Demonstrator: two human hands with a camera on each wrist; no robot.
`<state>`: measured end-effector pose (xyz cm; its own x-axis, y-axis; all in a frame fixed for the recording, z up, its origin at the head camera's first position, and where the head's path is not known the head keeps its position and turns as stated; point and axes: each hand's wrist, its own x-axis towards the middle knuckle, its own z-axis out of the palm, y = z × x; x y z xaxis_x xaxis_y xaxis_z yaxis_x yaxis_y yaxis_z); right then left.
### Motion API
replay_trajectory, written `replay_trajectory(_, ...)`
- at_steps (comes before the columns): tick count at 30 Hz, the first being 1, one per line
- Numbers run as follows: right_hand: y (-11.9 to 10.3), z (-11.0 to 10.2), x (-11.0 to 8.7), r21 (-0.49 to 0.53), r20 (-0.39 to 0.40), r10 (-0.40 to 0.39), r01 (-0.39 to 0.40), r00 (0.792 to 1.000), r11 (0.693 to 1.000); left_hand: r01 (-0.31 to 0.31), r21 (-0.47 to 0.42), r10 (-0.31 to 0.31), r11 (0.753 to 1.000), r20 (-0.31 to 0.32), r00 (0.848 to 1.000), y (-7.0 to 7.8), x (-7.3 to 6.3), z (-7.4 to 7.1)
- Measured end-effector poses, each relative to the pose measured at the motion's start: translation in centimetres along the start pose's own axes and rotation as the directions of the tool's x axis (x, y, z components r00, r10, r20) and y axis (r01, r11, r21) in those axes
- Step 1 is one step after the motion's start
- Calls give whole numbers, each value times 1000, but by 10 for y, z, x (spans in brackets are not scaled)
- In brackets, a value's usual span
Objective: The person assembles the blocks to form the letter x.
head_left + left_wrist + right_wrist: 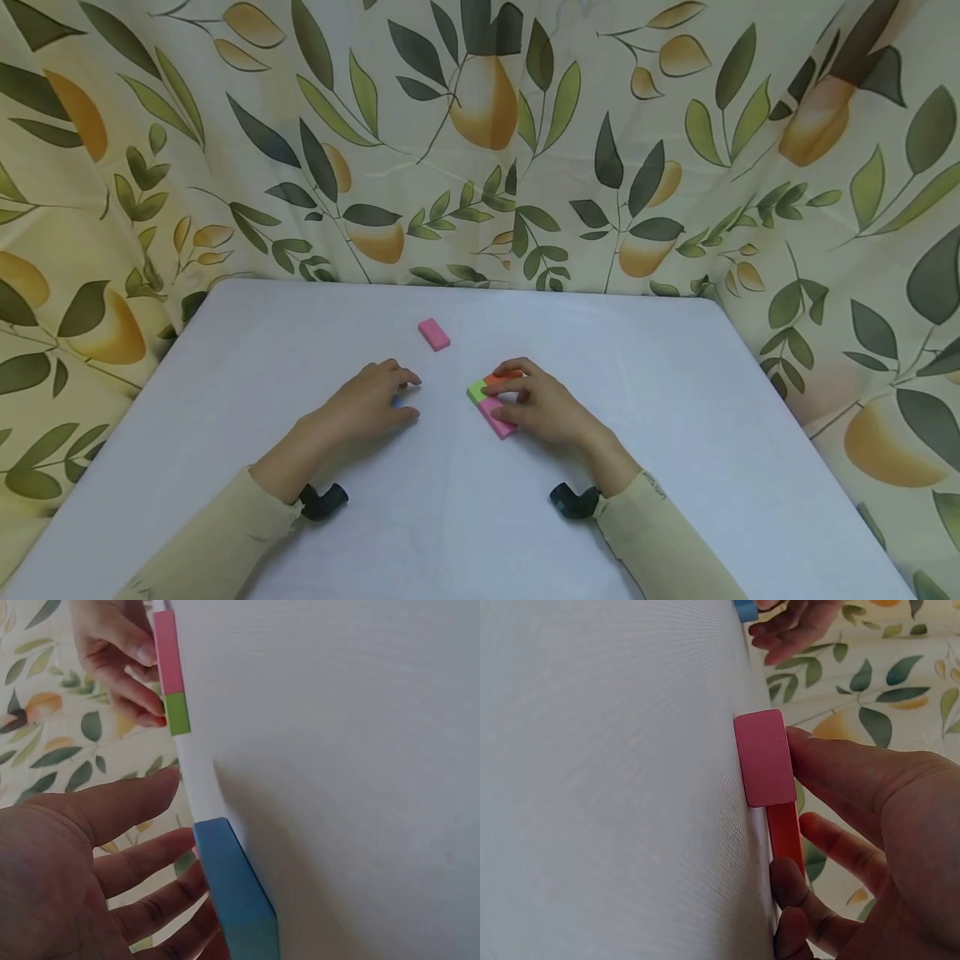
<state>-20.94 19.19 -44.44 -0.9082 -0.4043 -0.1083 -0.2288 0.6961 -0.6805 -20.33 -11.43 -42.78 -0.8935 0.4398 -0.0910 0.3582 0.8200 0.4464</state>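
In the head view, my right hand (543,404) curls over a small group of blocks lying edge to edge. These are a pink block (766,759), a green block (476,391) and an orange block (784,834). My thumb is at the pink block, with the other fingertips around the orange and green ones. To the left, my left hand (371,400) has its thumb and fingers spread apart. A blue block (232,874) lies beside its fingers, mostly hidden under the hand in the head view.
Another pink block (433,334) lies alone farther back on the white table (442,517). Behind the table hangs a leaf-and-fruit patterned cloth (450,183). A black wrist camera (324,502) sits at my left cuff, another black camera (574,502) at my right.
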Motion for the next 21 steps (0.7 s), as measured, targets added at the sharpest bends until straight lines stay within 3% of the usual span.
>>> replay_trajectory(8,0,-1,1,-14,4,-2,2,1000,1000,-26,14,26,1000,-28,999,-14,-8,1)
replay_trajectory(21,2,-1,3,-30,11,-27,27,1000,999,-4,27,4,1000,-27,1000,-19,-21,-3)
